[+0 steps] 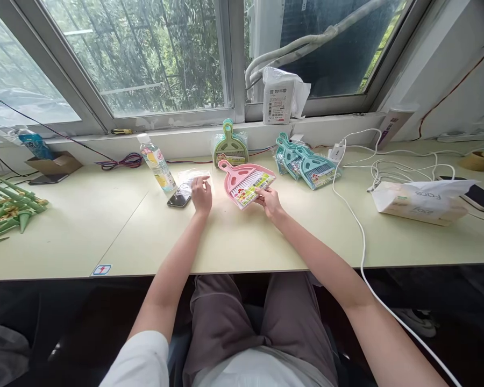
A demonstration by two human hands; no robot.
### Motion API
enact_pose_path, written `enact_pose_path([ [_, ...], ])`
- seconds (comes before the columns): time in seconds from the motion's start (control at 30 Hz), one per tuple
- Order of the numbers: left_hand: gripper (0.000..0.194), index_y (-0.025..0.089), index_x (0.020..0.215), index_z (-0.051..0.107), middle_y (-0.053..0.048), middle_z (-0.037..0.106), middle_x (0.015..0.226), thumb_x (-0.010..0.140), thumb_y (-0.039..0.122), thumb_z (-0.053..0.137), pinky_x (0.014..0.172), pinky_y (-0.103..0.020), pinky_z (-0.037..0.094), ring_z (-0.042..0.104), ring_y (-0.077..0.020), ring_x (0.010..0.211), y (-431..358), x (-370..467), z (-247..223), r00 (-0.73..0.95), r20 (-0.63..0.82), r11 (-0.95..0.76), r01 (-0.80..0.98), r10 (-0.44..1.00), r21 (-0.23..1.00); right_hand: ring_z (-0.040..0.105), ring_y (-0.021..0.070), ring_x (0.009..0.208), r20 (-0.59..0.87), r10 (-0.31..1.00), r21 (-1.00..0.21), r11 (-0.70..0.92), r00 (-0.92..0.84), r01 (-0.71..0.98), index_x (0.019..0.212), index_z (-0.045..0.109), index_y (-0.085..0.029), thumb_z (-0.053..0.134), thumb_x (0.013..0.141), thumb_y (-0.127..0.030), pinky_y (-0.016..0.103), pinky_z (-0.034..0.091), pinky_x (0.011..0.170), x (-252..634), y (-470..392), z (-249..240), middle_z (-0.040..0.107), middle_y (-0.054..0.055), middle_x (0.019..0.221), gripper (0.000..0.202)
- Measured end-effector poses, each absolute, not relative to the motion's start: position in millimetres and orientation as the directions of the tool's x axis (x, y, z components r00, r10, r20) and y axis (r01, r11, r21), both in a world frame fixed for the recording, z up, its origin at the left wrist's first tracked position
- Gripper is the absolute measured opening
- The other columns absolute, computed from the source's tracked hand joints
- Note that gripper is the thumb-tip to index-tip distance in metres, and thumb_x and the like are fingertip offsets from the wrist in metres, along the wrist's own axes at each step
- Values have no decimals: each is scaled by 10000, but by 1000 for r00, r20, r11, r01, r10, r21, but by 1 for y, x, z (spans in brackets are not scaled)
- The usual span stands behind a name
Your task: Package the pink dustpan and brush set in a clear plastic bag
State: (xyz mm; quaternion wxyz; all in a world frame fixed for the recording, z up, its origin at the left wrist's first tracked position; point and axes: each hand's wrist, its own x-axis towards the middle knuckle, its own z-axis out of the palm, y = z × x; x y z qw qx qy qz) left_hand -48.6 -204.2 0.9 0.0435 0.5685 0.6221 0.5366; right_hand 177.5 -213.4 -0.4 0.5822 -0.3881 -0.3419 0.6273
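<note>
The person's lap (242, 322) in grey-brown trousers fills the near centre, under the near edge of the long pale desk (105, 226), which runs the full width of the view below a wide window (145, 54). Both bare forearms reach away over the desk toward its middle. On the right half lies a white paper bag (421, 200) on its side, with a white cable (361, 236) trailing from the far side over the near edge. At the far left edge sits a heap of green cones (8, 207). Against the sill stands a green dustpan set (229, 145), and to its right lies a pile of teal dustpan sets (306, 161), touching one another. A white packet (280, 97) rests on the window ledge above them. The pink dustpan set (246, 183), with its brush nested in the pan and a printed card across the near end, lies flat at mid-desk between the hands. The right hand (268, 201) pinches the near right corner of it, at the card, thumb and fingers closed on the edge. The left hand (201, 193) lies palm down, fingers loosely spread, touching a clear plastic bag (191, 178) just left of the pink set. A drink bottle (158, 164) stands left of that bag, and a dark phone (179, 200) lies flat just beside the left hand.
</note>
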Motion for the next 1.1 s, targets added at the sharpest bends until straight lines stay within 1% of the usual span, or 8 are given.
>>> enact_pose_path([
  [0.1, 384, 216, 1079, 699, -96, 597, 1302, 803, 113, 452, 1104, -465, 306, 467, -296, 1262, -198, -66, -3, -244, 506, -64, 854, 827, 516, 696, 143, 686, -104, 994, -891, -104, -24, -442, 876, 651, -139, 615, 818, -76, 298, 600, 710, 176, -215, 0, 745, 39, 820, 92],
  [0.2, 352, 244, 821, 760, -63, 705, 1118, 714, 65, 476, 1119, -478, 265, 570, -279, 1143, -194, -71, -4, -104, 331, -54, 899, 938, 434, 692, 141, 659, -106, 993, -900, -118, -51, -419, 862, 650, -142, 621, 819, -78, 294, 603, 686, 175, -216, 1, 744, 39, 807, 82],
  [0.4, 253, 213, 536, 668, -115, 714, 791, 672, 71, 510, 979, -458, 391, 633, -305, 935, -200, -61, 2, -103, 271, -9, 924, 957, 382, 700, 144, 686, -120, 990, -913, -138, -72, -384, 841, 651, -145, 631, 812, -75, 293, 611, 695, 173, -217, 1, 750, 47, 830, 78],
  [0.47, 235, 203, 632, 688, -135, 698, 806, 729, 102, 499, 924, -450, 415, 630, -322, 938, -202, -58, 3, -156, 257, 50, 925, 954, 376, 699, 145, 687, -120, 989, -917, -144, -85, -373, 840, 653, -142, 620, 819, -73, 294, 612, 685, 173, -217, 1, 752, 51, 840, 79],
  [0.57, 240, 193, 982, 683, -160, 677, 1011, 826, 238, 506, 953, -465, 396, 587, -345, 1065, -205, -54, 0, -184, 332, 57, 933, 925, 356, 700, 146, 691, -121, 988, -918, -150, -100, -367, 842, 655, -138, 611, 823, -69, 283, 608, 663, 172, -217, 1, 752, 54, 844, 83],
  [0.67, 458, 167, 1211, 567, -218, 565, 1242, 821, 405, 579, 1001, -512, 353, 473, -399, 1225, -206, -53, -4, -152, 356, 32, 946, 922, 322, 703, 147, 699, -120, 987, -921, -151, -108, -360, 848, 659, -134, 613, 821, -67, 277, 603, 666, 172, -216, -1, 752, 55, 840, 86],
  [0.9, 302, 194, 1128, 572, -151, 647, 1076, 842, 162, 480, 967, -454, 399, 580, -321, 1099, -206, -61, -2, -222, 229, 122, 915, 948, 385, 715, 169, 722, -115, 984, -937, -153, -137, -313, 886, 676, -125, 640, 796, -71, 312, 607, 706, 176, -214, -3, 760, 75, 883, 112],
  [1.1, 385, 156, 1187, 537, -222, 534, 1279, 819, 253, 591, 980, -473, 398, 483, -380, 1227, -203, -65, -4, -287, 305, 152, 904, 908, 399, 716, 174, 711, -153, 978, -940, -189, -144, -284, 864, 680, -111, 628, 792, -50, 314, 614, 693, 179, -213, -1, 761, 90, 865, 108],
])
